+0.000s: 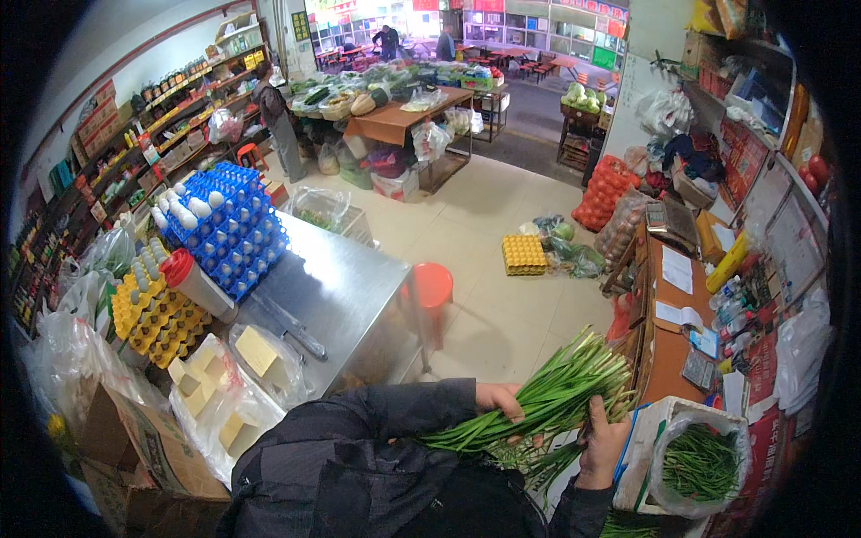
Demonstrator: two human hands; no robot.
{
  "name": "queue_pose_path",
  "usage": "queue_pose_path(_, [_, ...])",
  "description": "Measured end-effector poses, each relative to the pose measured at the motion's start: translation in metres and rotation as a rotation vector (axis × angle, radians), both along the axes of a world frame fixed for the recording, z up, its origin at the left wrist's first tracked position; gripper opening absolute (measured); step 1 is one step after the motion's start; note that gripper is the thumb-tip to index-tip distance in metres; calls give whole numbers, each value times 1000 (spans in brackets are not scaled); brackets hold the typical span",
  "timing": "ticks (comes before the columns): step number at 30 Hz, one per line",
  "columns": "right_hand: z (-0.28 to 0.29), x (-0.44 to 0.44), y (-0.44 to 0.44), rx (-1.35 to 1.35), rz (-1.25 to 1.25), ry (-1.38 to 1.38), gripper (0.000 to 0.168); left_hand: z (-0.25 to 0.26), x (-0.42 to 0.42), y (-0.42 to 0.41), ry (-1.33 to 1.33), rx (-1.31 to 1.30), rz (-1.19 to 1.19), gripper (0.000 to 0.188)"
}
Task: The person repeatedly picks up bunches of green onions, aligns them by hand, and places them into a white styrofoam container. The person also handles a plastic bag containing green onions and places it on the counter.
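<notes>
A large bunch of long green garlic chives [558, 393] with pale stem ends lies across both hands in front of my dark jacket. My left hand [501, 403] grips the bunch around its middle, the thumb on top. Near the pale ends, my right hand [603, 440] pinches stems between thumb and fingers; some drooping leaves hang beside it. Just right of that hand, a white foam box [635, 481] bears a clear plastic bag of green chives [701, 464].
A steel table [350, 282] at the left holds blue egg trays [229, 228], a knife [306, 339] and tofu blocks [259, 353]. A red stool [432, 286] stands beside it. On the right is a brown desk [672, 363] with papers. A person [276, 114] stands farther back by the shelves.
</notes>
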State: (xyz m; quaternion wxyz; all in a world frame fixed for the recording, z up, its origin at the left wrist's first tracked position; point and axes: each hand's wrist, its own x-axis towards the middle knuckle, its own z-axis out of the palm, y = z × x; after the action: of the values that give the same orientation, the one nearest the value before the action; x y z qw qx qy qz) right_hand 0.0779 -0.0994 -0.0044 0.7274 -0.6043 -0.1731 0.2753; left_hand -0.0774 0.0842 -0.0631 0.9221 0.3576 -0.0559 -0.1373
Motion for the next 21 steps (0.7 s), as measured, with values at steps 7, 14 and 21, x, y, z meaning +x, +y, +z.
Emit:
queue_pose_path(7, [-1,4,-6,23,31,69,17,-2,-3,0,-3,-79,-52,74])
queue_pose_path(14, [3,0,-3,49,86,61,16,-7,-7,8,98,-63,-63,80])
queue_pose_path(21, [0,2,-7,24,146,92,26,-17,-5,8,35,-375,-138,93])
